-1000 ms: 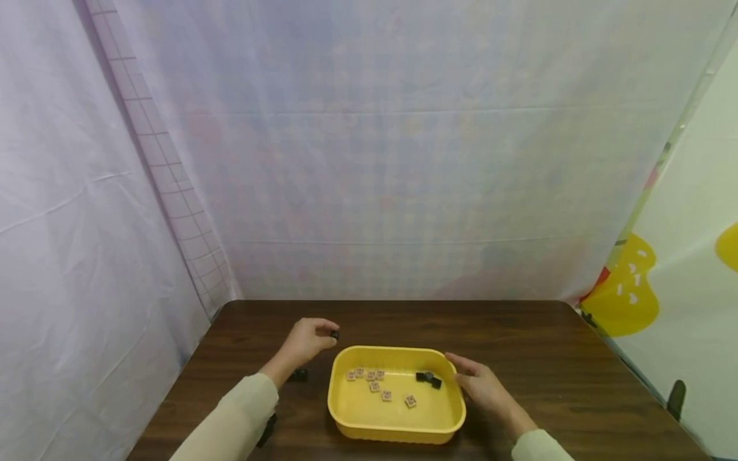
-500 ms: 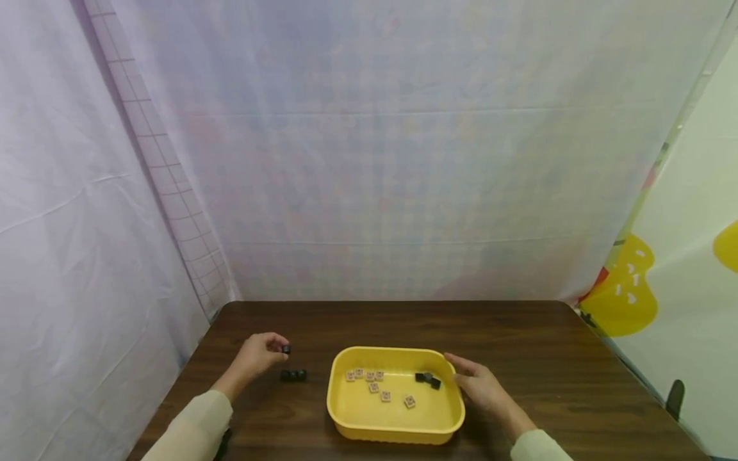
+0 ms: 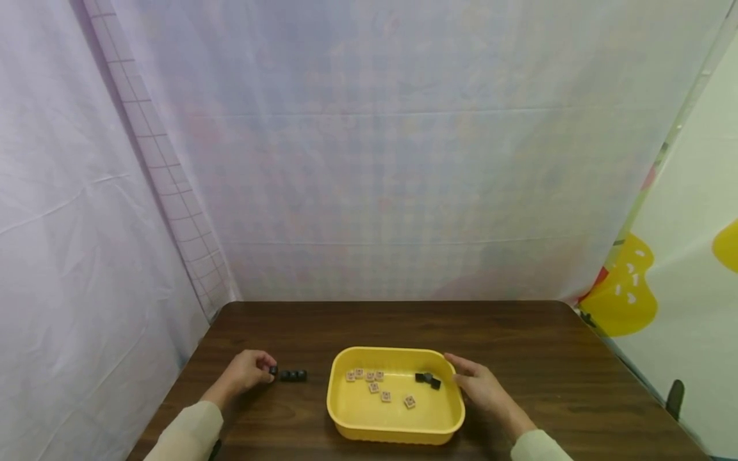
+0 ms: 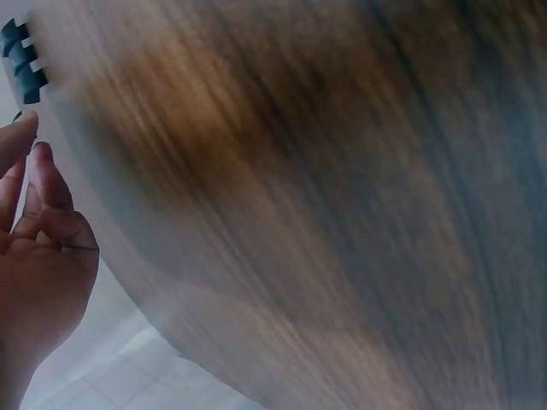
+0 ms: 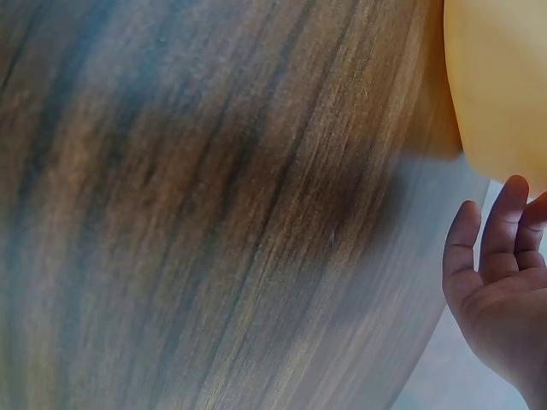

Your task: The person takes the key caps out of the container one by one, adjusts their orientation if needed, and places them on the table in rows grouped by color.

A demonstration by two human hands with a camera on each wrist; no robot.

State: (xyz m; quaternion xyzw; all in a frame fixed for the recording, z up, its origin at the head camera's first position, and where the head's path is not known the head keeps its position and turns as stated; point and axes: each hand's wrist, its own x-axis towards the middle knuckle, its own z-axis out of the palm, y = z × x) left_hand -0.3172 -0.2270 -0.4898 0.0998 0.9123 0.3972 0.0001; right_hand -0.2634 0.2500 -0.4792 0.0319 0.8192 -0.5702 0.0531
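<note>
My left hand (image 3: 245, 371) pinches a small black block (image 3: 273, 370) between thumb and fingertips, low over the table. Just right of it, a short row of similar black blocks (image 3: 293, 376) lies on the wood; the left wrist view shows this row (image 4: 23, 64) beyond my fingertips. A yellow tray (image 3: 398, 435) stands right of the row. Inside it are several small beige patterned blocks (image 3: 385, 397) and a cluster of black blocks (image 3: 428, 379). My right hand (image 3: 481, 384) rests against the tray's right rim with its fingers extended.
The dark wooden table (image 3: 548, 358) carries everything. A pale curtain (image 3: 403, 160) hangs behind its far edge, and a white sheet (image 3: 86, 224) hangs to the left. Part of a dark object (image 3: 215, 449) shows by the left sleeve.
My left hand has carried the black block from above the tray's left corner leftward and down, to the left end of the black row. My right hand and the tray have stayed put.
</note>
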